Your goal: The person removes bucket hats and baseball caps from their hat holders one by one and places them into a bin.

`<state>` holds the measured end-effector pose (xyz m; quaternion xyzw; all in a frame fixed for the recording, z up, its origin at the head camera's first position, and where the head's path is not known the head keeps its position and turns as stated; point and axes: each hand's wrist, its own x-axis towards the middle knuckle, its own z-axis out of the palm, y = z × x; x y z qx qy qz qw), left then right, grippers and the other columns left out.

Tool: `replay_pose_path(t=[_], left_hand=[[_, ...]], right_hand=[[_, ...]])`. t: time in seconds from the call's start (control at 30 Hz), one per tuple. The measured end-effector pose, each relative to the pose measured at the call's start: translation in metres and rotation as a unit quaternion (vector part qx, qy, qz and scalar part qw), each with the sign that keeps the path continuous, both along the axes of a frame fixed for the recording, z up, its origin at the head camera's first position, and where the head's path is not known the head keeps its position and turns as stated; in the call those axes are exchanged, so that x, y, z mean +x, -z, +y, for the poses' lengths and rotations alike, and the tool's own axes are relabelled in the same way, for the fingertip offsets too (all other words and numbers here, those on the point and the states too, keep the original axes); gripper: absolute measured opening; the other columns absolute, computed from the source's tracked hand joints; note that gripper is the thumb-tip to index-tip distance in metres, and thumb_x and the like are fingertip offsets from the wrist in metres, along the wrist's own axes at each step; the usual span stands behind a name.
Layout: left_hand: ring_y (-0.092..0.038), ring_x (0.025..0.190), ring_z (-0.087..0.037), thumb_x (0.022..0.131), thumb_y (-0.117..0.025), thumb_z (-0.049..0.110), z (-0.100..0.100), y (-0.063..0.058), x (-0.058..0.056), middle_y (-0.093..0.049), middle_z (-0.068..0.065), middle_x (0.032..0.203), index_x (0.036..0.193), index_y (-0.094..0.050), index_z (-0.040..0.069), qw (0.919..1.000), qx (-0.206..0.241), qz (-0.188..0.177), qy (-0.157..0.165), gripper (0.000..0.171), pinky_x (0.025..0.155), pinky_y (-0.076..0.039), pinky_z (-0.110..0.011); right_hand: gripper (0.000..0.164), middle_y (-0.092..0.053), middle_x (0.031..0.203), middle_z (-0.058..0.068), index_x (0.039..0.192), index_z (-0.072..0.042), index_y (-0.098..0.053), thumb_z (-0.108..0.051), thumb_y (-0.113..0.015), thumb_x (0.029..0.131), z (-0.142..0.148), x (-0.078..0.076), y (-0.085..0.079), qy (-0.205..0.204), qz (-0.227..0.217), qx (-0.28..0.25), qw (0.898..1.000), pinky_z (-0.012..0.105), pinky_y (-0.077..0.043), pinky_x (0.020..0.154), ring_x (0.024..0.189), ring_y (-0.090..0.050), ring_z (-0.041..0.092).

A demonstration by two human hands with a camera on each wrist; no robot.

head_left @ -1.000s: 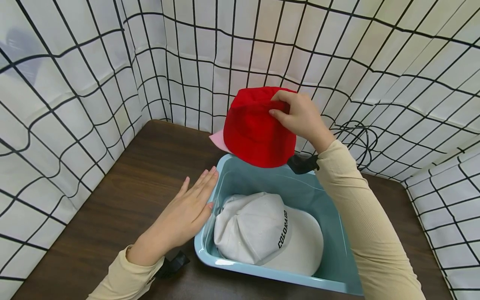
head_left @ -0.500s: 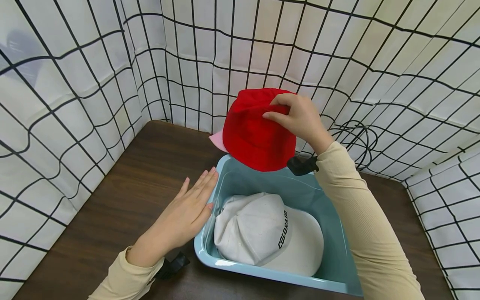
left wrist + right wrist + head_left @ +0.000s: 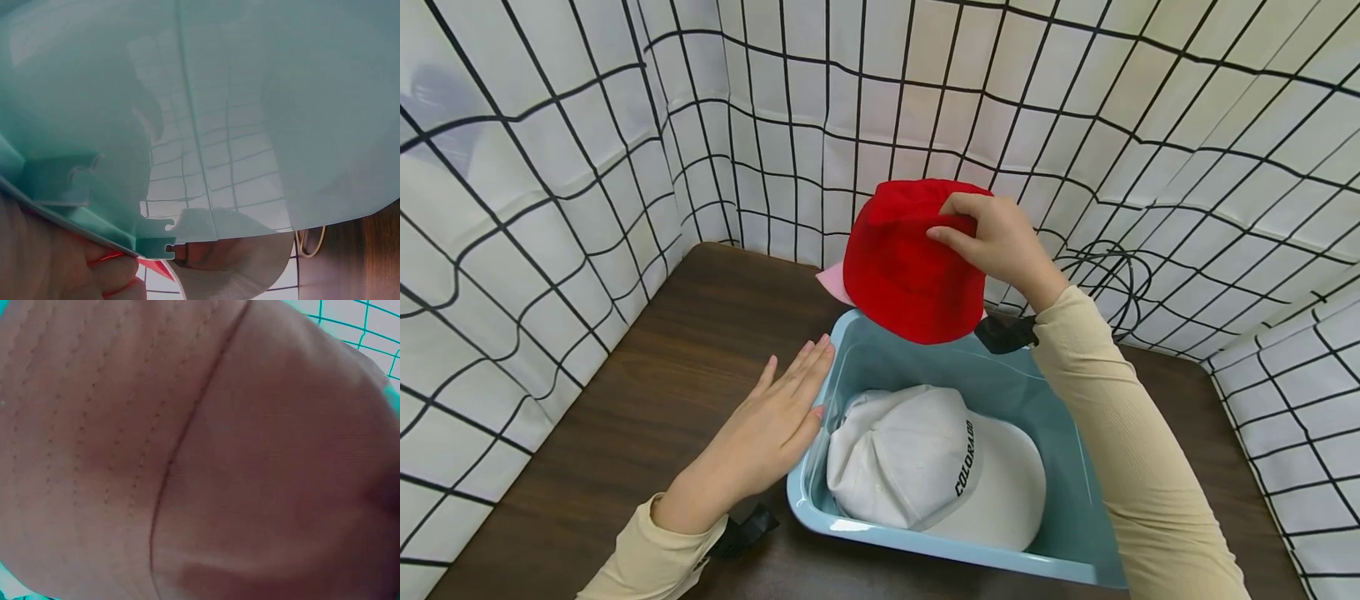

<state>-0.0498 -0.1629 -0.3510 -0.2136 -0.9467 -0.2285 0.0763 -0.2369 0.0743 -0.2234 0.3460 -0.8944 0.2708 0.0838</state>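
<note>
My right hand (image 3: 1000, 242) pinches a red bucket hat (image 3: 910, 283) near its top, thumb in front. The hat hangs over the far rim of a light blue plastic bin (image 3: 940, 558), a pink bit of brim showing at its left. Its stitched brim (image 3: 94, 425) and a curved seam fill the right wrist view. Against the bin's left rim lies my left hand (image 3: 767, 429), fingers straight. The left wrist view shows the bin's glossy outer wall (image 3: 250, 94), with fingers at lower left. Inside the bin sits a white baseball cap (image 3: 917, 467) lettered COLORADO, its visor to the right.
A dark wood table (image 3: 647, 392) carries the bin. Black wire grid panels (image 3: 820, 108) backed by white sheeting stand around the back and sides. Coiled black cable (image 3: 1120, 279) hangs at the back right behind the right forearm.
The red hat and my right hand have dropped slightly, and the thumb has shifted a little to the left on the fabric. My left hand stays in place.
</note>
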Motion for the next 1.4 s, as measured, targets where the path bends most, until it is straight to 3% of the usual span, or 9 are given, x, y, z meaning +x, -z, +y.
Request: replay_pose_path(t=[0.2,0.5,0.9,1.07,1.4], left_hand=[[-0.015,0.142,-0.027,0.097,-0.044,0.021,0.0,0.001,0.001,-0.016,-0.008,0.156,0.15,-0.017,0.003,1.0,0.004,-0.003,-0.001,0.063,0.109,-0.011,-0.059],[-0.015,0.142,-0.027,0.097,-0.044,0.022,-0.001,0.001,-0.001,-0.016,-0.009,0.156,0.15,-0.017,0.003,1.0,0.002,0.003,0.001,0.062,0.109,-0.012,-0.059],[-0.015,0.142,-0.027,0.097,-0.044,0.022,0.0,0.001,-0.001,-0.017,-0.009,0.156,0.15,-0.018,0.003,1.0,0.007,-0.001,-0.001,0.063,0.11,-0.011,-0.059],[-0.015,0.142,-0.027,0.097,-0.044,0.022,0.0,0.0,-0.001,-0.017,-0.009,0.156,0.15,-0.018,0.003,1.0,0.006,0.0,0.0,0.062,0.11,-0.01,-0.059],[-0.016,0.142,-0.028,0.097,-0.043,0.023,0.0,0.0,-0.001,-0.017,-0.009,0.156,0.15,-0.018,0.002,1.0,0.007,-0.002,0.001,0.061,0.11,-0.011,-0.059]], right_hand=[[0.017,-0.065,0.083,0.006,0.09,-0.007,-0.067,-0.023,-0.072,0.084,-0.002,-0.001,0.002,0.004,0.034,-0.006,0.999,0.032,-0.053,0.069,0.076,-0.059,0.019],[0.015,-0.064,0.078,0.005,0.084,-0.005,-0.068,-0.019,-0.072,0.084,0.004,0.0,-0.002,-0.022,0.097,-0.066,0.993,0.026,-0.049,0.065,0.071,-0.058,0.015],[0.02,-0.061,0.075,0.006,0.08,-0.005,-0.063,-0.021,-0.073,0.083,0.013,0.004,-0.005,-0.004,0.092,-0.062,0.994,0.023,-0.047,0.06,0.068,-0.056,0.014],[0.021,-0.064,0.072,0.005,0.081,-0.005,-0.067,-0.024,-0.077,0.08,0.016,0.011,-0.009,0.001,0.094,-0.064,0.993,0.02,-0.045,0.055,0.062,-0.055,0.013],[0.015,-0.067,0.076,0.005,0.085,-0.005,-0.072,-0.018,-0.077,0.079,0.022,0.011,-0.007,-0.039,0.124,-0.052,0.99,0.021,-0.05,0.064,0.068,-0.06,0.013]])
